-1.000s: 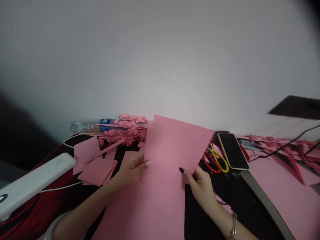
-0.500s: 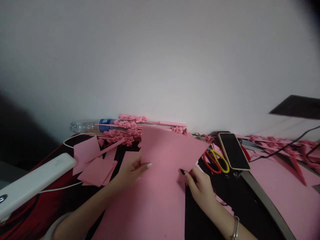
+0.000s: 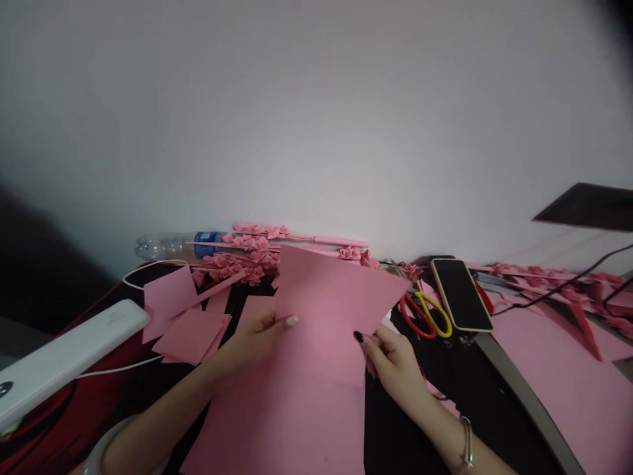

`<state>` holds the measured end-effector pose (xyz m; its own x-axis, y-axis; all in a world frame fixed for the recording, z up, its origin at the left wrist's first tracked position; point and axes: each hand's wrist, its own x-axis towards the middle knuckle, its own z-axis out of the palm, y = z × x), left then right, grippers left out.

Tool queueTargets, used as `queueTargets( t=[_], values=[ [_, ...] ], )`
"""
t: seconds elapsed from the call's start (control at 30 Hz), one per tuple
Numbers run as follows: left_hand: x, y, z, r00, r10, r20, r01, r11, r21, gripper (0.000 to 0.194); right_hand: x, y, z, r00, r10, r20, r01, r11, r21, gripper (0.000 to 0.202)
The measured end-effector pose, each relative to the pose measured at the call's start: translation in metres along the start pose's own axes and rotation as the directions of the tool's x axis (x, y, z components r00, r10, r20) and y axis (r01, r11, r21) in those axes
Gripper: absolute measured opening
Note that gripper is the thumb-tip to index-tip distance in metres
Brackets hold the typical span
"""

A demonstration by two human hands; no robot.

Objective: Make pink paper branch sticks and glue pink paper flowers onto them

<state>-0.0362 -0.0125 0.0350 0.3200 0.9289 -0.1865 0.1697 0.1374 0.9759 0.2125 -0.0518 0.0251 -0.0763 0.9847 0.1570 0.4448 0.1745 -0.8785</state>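
Observation:
A sheet of pink paper [image 3: 326, 303] is held up between my two hands, its top right corner slanting out to a point. My left hand [image 3: 264, 340] pinches its left edge, thumb on the near face and fingers behind. On the right edge, my right hand [image 3: 393, 359] grips it the same way, with the thumb in front. Below the raised sheet lies a larger pink sheet [image 3: 291, 429], partly covered by it. Scissors [image 3: 426, 315] with red and yellow handles rest just beyond my right hand.
Behind are pink paper flowers [image 3: 252, 244] on stems and a clear plastic bottle [image 3: 168, 246]. Pink squares [image 3: 190, 336] and a white lamp-like bar [image 3: 74, 356] are at left. A phone [image 3: 462, 295], dark cable [image 3: 568, 287] and more pink paper [image 3: 554, 382] are at right.
The held sheet has shifted very slightly, and its lower edge now shows faintly against the sheet beneath. Both hands keep their grip. The whole view has moved a little.

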Motion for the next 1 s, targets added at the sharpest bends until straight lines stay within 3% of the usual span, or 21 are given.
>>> queueTargets(
  t=[0.17, 0.23, 0.3, 0.4, 0.47, 0.57, 0.67, 0.73, 0.9, 1.0],
  values=[
    [0.008, 0.001, -0.010, 0.985, 0.065, -0.159, -0.086, 0.988, -0.132, 0.035, 0.000, -0.005, 0.007, 0.938, 0.194, 0.288, -0.261, 0.941, 0.215, 0.036],
    [0.013, 0.001, -0.015, 0.980, 0.088, -0.180, -0.105, 0.991, -0.088, 0.036, -0.002, -0.006, 0.011, 0.906, 0.216, 0.365, -0.294, 0.940, 0.172, 0.035],
    [0.018, 0.000, -0.021, 0.968, 0.140, -0.208, -0.136, 0.990, 0.032, 0.031, -0.005, -0.005, 0.013, 0.904, 0.205, 0.375, -0.248, 0.966, 0.069, 0.036],
    [0.023, -0.006, -0.028, 0.955, 0.223, -0.194, -0.178, 0.958, 0.224, 0.022, -0.007, -0.005, 0.010, 0.962, 0.058, 0.268, -0.021, 0.990, -0.140, 0.032],
    [0.026, -0.011, -0.031, 0.956, 0.249, -0.158, -0.194, 0.933, 0.303, 0.021, -0.004, -0.003, 0.002, 0.988, -0.062, 0.140, 0.100, 0.954, -0.283, 0.019],
    [0.028, -0.017, -0.032, 0.963, 0.241, -0.123, -0.185, 0.918, 0.351, 0.023, 0.006, 0.005, -0.014, 0.982, -0.168, -0.088, 0.104, 0.863, -0.495, 0.017],
    [0.029, -0.019, -0.031, 0.967, 0.219, -0.127, -0.166, 0.926, 0.338, 0.024, 0.017, 0.020, -0.029, 0.947, -0.259, -0.189, 0.062, 0.726, -0.685, 0.037],
    [0.029, -0.019, -0.031, 0.965, 0.221, -0.143, -0.164, 0.930, 0.330, 0.023, 0.022, 0.030, -0.034, 0.944, -0.246, -0.222, 0.000, 0.670, -0.742, 0.048],
    [0.029, -0.020, -0.031, 0.960, 0.252, -0.121, -0.186, 0.899, 0.396, 0.021, 0.025, 0.042, -0.034, 0.988, 0.031, -0.149, -0.133, 0.653, -0.746, 0.041],
    [0.030, -0.022, -0.032, 0.961, 0.260, -0.096, -0.197, 0.885, 0.422, 0.022, 0.025, 0.041, -0.033, 0.993, 0.001, -0.122, -0.087, 0.709, -0.700, 0.038]
  ],
)
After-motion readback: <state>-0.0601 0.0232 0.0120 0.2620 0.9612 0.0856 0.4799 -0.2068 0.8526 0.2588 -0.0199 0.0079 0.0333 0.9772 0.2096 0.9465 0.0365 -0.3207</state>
